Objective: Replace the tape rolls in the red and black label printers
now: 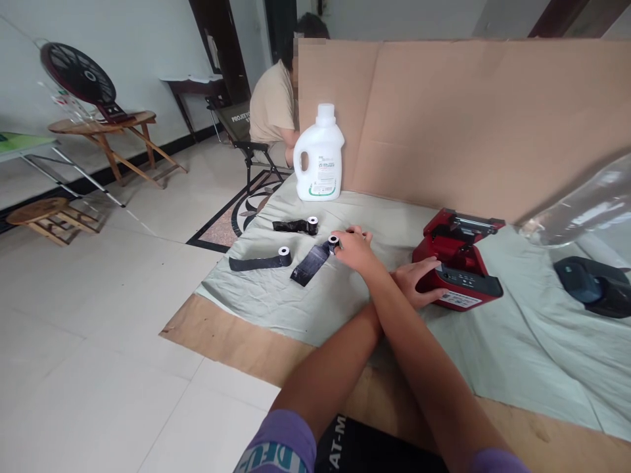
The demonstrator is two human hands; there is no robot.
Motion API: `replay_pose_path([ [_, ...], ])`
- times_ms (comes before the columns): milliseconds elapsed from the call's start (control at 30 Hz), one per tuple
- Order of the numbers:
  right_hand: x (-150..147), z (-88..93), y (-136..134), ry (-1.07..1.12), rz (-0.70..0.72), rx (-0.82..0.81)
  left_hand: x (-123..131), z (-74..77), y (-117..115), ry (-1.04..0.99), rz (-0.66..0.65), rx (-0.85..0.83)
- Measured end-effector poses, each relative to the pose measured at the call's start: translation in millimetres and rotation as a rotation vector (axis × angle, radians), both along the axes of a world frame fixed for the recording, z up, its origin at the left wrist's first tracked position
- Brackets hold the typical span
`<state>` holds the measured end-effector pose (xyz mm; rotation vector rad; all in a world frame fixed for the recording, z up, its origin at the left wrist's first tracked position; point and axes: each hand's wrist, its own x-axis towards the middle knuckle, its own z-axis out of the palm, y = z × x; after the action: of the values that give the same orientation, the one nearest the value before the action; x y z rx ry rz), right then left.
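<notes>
Right grip [353, 251] holding black roll [311, 264]; left grip [413, 282] touching open red device [459, 299].

A wooden stool [40, 209] stands on pale tiles [89, 315] near a white wall [142, 52].

From here I see the wooden surface [194, 320], mostly draped in pale green cloth [266, 303], carrying three partly unrolled black rolls [261, 263], a white bottle [320, 161], an open red machine [468, 280] and a dark object [594, 286].

The forearms [331, 371] are crossed, the right one above. The right hand [353, 252] curls its fingers [363, 232]; rightward of these, the left hand [410, 281] spreads its thumb [434, 297] apart.
</notes>
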<state>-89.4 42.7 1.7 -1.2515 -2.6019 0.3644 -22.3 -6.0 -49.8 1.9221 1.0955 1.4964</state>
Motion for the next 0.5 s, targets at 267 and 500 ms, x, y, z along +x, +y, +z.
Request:
replay_pose_path([
  [267, -4, -4.1, -1, 0.317, -0.114, 0.025, -1, 2.7, -4, 0.029, 0.027, -0.027],
  [500, 3, 9.8, -17, 1.029, 0.007, -0.352, 0, 0.5, 0, 0.039, 0.023, 0.011],
])
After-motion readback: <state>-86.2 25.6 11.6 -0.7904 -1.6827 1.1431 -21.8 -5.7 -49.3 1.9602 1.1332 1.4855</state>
